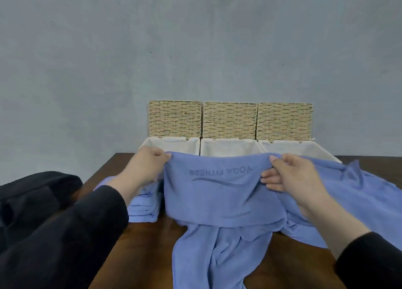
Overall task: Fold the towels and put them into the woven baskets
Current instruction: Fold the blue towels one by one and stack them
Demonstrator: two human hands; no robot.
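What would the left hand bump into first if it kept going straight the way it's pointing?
Probably the front rim of the left basket, just beyond the left hand, which pinches the blue towel. Depth is hard to judge.

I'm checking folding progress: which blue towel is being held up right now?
The towel with the YOGA FITNESS print, pinched along its top edge by the left hand and right hand. The folded stack lies untouched on the table.

The held-up blue towel [217, 193] blocks the near way to the open baskets [230, 146]; bare table [148, 245] lies near left.
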